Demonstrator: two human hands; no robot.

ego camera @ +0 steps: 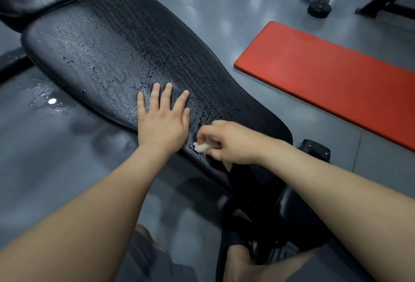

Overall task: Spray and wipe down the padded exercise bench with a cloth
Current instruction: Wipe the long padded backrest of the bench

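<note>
Mostly hidden, cloth [200, 147] (pale) in right hand [226, 142]

Black ribbed bench pad [125, 41], red floor mat [332, 79], grey floor [56, 158], pale wad [202, 147].

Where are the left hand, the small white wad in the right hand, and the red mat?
left hand [164, 124]: head view, back of the hand, flat on the wet bench pad [112, 46].
white wad [201, 147]: head view, end showing past the right hand [229, 142].
red mat [325, 75]: head view, middle of its top face.
</note>
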